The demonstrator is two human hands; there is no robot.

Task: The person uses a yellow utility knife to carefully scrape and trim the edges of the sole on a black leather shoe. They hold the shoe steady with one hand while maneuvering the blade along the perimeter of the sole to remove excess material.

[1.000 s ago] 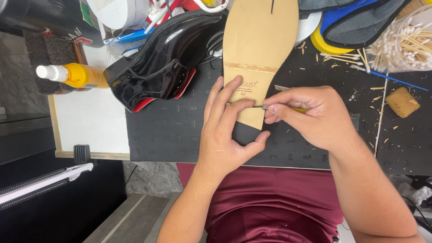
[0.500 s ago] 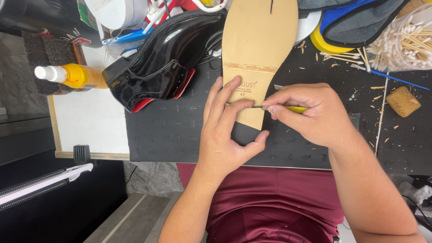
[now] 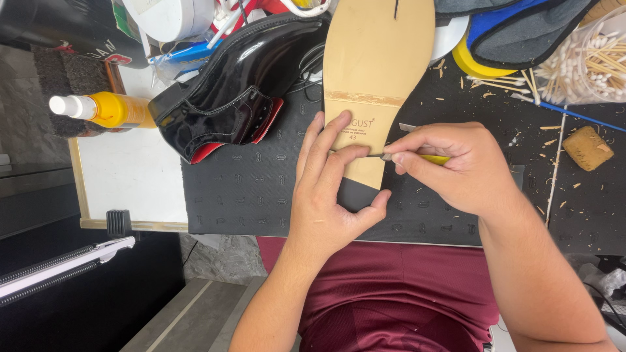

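We count one tan sole point(image 3: 375, 72), one black shoe point(image 3: 238, 88), one yellow spray bottle point(image 3: 107, 109), one sponge point(image 3: 588, 147), and two hands.

A tan leather shoe sole point(image 3: 378, 58) lies flat, bottom up, on the dark mat, heel end near, with a thin yellow-handled tool point(image 3: 432, 158) touching its right edge.
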